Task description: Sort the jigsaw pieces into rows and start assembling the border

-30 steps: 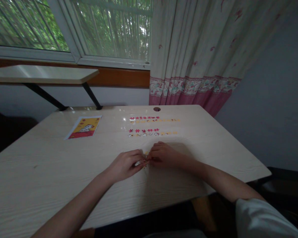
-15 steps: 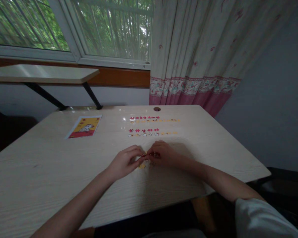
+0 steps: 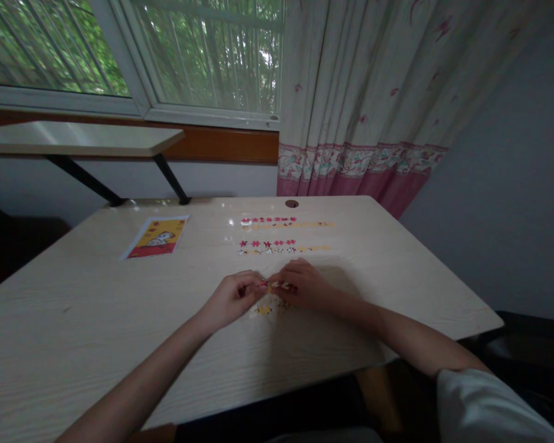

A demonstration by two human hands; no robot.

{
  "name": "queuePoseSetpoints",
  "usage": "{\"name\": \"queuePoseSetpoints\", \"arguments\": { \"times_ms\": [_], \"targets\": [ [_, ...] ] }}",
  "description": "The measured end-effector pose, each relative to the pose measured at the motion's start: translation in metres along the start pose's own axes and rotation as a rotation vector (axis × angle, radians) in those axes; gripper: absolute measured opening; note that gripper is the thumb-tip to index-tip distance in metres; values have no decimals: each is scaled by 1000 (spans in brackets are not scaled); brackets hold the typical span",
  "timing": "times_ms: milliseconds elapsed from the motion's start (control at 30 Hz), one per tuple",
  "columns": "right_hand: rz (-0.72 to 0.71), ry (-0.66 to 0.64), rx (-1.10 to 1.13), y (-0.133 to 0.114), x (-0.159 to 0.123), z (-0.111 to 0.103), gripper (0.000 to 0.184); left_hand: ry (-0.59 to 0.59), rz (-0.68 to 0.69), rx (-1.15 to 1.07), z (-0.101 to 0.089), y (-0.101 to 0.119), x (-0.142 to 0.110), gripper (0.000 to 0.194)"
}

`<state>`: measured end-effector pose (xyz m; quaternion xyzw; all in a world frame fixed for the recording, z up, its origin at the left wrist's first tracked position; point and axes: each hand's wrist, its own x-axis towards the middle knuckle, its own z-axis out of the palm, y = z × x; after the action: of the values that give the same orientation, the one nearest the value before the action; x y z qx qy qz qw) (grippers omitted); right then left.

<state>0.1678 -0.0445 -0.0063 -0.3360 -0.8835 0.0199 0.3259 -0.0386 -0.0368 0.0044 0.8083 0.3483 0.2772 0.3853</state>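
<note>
My left hand (image 3: pixel 231 299) is closed, thumb and fingertips pinching a small red puzzle piece (image 3: pixel 264 283) just above the table. From the other side my right hand (image 3: pixel 307 287) curls in, its fingertips pinched at a yellowish piece that meets the red one. Whether the two pieces are joined, I cannot tell. Below the hands lie a yellow puzzle piece (image 3: pixel 264 310) and other loose pieces, some partly covered by the right hand. Beyond the hands, more puzzle pieces (image 3: pixel 268 243) are laid out in rows, red ones and yellow or white ones.
A printed picture (image 3: pixel 159 239) of a white animal on yellow and red lies at the table's left. A raised shelf (image 3: pixel 74 138) on black legs stands behind it. The pale table (image 3: pixel 120 320) has a round cable hole (image 3: pixel 292 203) near its back edge; a curtain (image 3: pixel 351 104) hangs beyond.
The fingertips have shifted slightly left and up with the pieces, and the red piece shows more clearly between them. The rows of pieces and the picture have stayed put.
</note>
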Motion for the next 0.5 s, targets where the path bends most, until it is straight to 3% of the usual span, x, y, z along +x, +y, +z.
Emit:
{"name": "queuePoseSetpoints", "arguments": {
  "times_ms": [500],
  "targets": [
    [-110,115,-45,-1,1,-3,17,-38,-26,-61,-1,-3,-2,22]
  ]
}}
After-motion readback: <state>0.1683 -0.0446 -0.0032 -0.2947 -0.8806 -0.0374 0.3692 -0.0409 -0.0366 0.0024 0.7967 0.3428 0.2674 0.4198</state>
